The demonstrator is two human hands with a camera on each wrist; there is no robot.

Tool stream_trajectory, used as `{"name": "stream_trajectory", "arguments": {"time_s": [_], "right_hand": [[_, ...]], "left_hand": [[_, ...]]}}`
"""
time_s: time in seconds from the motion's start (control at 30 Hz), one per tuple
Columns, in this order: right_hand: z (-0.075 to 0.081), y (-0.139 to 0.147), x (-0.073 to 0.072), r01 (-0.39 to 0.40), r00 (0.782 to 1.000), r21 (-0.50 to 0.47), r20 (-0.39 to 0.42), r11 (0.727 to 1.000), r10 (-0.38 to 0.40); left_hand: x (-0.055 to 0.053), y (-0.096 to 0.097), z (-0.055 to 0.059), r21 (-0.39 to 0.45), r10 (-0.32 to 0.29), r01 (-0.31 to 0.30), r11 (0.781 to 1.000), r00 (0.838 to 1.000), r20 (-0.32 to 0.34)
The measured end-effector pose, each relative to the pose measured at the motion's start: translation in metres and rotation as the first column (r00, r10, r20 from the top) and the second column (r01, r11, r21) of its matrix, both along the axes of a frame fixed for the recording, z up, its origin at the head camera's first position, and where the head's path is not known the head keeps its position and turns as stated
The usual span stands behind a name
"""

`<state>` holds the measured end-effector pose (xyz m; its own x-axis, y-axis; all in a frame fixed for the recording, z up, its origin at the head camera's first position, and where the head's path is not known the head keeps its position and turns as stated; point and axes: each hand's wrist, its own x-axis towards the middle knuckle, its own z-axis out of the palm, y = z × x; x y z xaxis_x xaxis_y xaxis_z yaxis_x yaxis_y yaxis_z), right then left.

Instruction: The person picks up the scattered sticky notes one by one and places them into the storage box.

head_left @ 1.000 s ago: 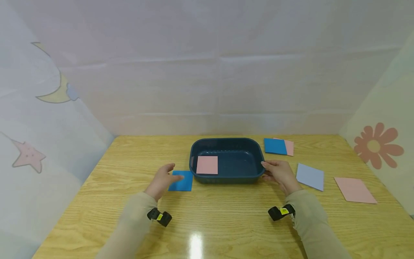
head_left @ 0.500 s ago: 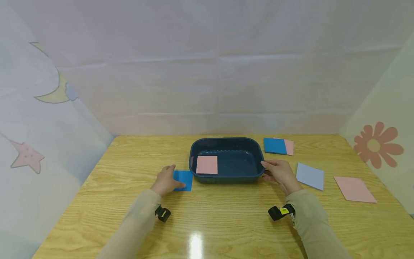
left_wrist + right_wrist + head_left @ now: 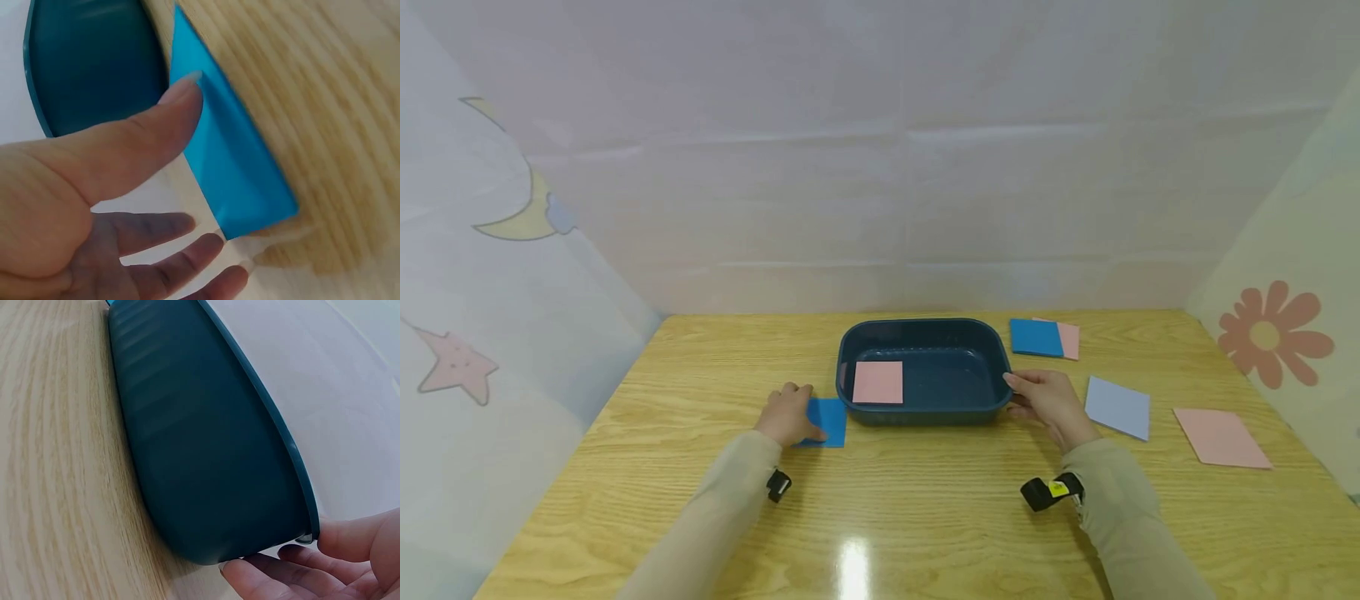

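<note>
A dark teal plastic tray (image 3: 940,417) stands mid-table with a pink paper square (image 3: 878,382) lying inside at its left. To the tray's left, my left hand (image 3: 786,417) pinches a blue paper square (image 3: 831,421). In the left wrist view the thumb lies over the blue square (image 3: 244,169), and the fingertips meet its edge and corner. My right hand (image 3: 1052,406) holds the tray's right end. The right wrist view has the thumb at the rim and the other fingers under the tray (image 3: 206,444).
Right of the tray lie a blue square (image 3: 1036,337) overlapping a pink square (image 3: 1071,340), a lavender square (image 3: 1117,407) and another pink square (image 3: 1222,437). Pale cloth (image 3: 902,208) hangs behind the wooden table (image 3: 910,517).
My left hand has come in over the blue square from the left, its thumb now on it. The square has shifted slightly toward the near edge. My right hand keeps its hold on the tray.
</note>
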<state>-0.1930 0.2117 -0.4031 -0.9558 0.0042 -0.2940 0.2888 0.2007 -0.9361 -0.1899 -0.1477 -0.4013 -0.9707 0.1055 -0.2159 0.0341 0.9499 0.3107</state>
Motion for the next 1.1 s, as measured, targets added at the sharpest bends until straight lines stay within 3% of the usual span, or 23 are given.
{"name": "stream_trajectory", "arguments": {"time_s": [0.13, 0.37, 0.63, 0.93, 1.1], "right_hand": [[0.001, 0.000, 0.000, 0.001, 1.000, -0.001, 0.004, 1.000, -0.001], [0.000, -0.001, -0.001, 0.002, 1.000, 0.003, 0.002, 1.000, -0.002], [-0.001, 0.000, -0.001, 0.014, 1.000, -0.001, 0.007, 1.000, -0.014], [-0.001, -0.001, -0.001, 0.016, 1.000, 0.007, 0.007, 1.000, -0.016], [-0.001, -0.001, -0.001, 0.016, 1.000, 0.005, 0.010, 1.000, -0.016]], "left_hand": [[0.000, 0.002, 0.002, -0.035, -0.009, 0.009, 0.999, 1.000, 0.007], [-0.001, -0.001, 0.002, -0.026, 0.054, -0.054, 0.998, 0.999, 0.006], [-0.001, -0.009, 0.007, 0.122, 0.087, -0.091, 0.988, 0.996, 0.036], [0.002, -0.017, 0.010, 0.284, 0.063, -0.068, 0.956, 0.998, 0.028], [0.004, -0.022, 0.010, 0.343, 0.072, -0.084, 0.936, 0.996, 0.049]]}}
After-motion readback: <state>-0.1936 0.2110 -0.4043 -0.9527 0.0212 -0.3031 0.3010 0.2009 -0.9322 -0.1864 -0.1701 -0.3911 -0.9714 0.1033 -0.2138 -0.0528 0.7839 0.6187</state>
